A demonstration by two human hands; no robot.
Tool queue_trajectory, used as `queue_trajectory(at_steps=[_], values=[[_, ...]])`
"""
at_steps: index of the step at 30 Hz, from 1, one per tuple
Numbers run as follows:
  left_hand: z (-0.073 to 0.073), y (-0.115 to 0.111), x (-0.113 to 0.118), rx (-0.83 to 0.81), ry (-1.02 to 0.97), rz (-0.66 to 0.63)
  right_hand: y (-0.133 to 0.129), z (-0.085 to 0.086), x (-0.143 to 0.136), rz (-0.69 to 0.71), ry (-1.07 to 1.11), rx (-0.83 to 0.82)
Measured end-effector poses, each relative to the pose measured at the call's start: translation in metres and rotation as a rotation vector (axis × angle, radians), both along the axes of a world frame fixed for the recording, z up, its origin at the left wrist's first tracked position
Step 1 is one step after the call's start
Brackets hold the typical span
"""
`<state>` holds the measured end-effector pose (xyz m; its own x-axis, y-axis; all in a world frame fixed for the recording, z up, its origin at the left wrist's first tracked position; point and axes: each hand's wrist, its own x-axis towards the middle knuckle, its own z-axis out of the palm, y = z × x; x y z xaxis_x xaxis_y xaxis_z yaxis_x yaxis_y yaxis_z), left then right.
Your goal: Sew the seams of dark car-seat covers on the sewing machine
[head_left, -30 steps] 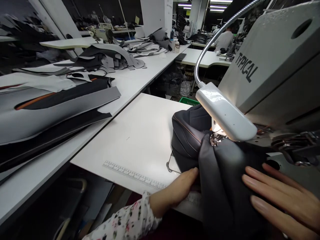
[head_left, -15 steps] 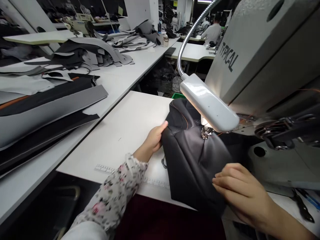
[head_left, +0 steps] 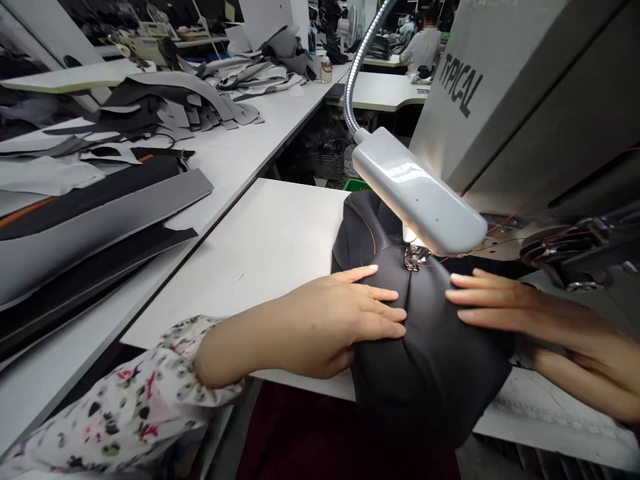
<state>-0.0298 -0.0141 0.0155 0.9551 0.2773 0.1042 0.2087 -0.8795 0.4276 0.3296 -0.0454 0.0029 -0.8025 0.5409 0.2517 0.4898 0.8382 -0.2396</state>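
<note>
A black leather-like cover (head_left: 430, 360) with a line of orange stitching lies under the presser foot (head_left: 415, 257) of a sewing machine (head_left: 450, 133). My left hand (head_left: 340, 320) rests flat on the cover, left of a seam that runs toward the foot, its fingers stretched out. On the other side of that seam my right hand (head_left: 505, 303) lies on the cover with fingers extended. Both hands press on the material without gripping it. The cover's lower part hangs over the table's front edge. The needle itself is too small to make out.
A lit lamp (head_left: 420, 190) on a bendable metal neck hangs close above the presser foot. On the long white table (head_left: 240, 157) to the left lie grey and black cut pieces (head_left: 105, 213). A green bin (head_left: 355, 185) stands behind the machine table. Farther back sits a person (head_left: 421, 50).
My left hand has gone from holding the cover's left edge to lying flat on top. My right hand has moved up and opened onto the cover, which now lies smoother near the foot.
</note>
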Motion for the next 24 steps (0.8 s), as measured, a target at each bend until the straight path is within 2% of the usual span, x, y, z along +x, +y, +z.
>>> queue_trajectory(at_steps=[2, 5, 8, 14, 20, 24], values=[[-0.009, 0.004, 0.010, 0.060, 0.025, -0.001, 0.008, -0.003, -0.007, -0.042, -0.038, 0.096], [-0.024, 0.005, 0.017, 0.187, -0.015, 0.043, 0.016, -0.011, -0.025, 0.066, -0.036, 0.154], [-0.033, 0.002, 0.017, 0.252, -0.070, 0.071, 0.020, -0.021, -0.036, 0.141, 0.042, 0.160], [-0.035, 0.001, 0.010, 0.312, -0.090, 0.083, 0.021, -0.029, -0.033, 0.109, 0.095, 0.202], [-0.034, 0.009, 0.011, 0.259, -0.135, 0.099, 0.025, -0.038, -0.026, 0.078, 0.133, 0.129], [-0.033, 0.014, 0.013, 0.261, -0.130, 0.111, 0.031, -0.042, -0.021, 0.064, 0.159, 0.137]])
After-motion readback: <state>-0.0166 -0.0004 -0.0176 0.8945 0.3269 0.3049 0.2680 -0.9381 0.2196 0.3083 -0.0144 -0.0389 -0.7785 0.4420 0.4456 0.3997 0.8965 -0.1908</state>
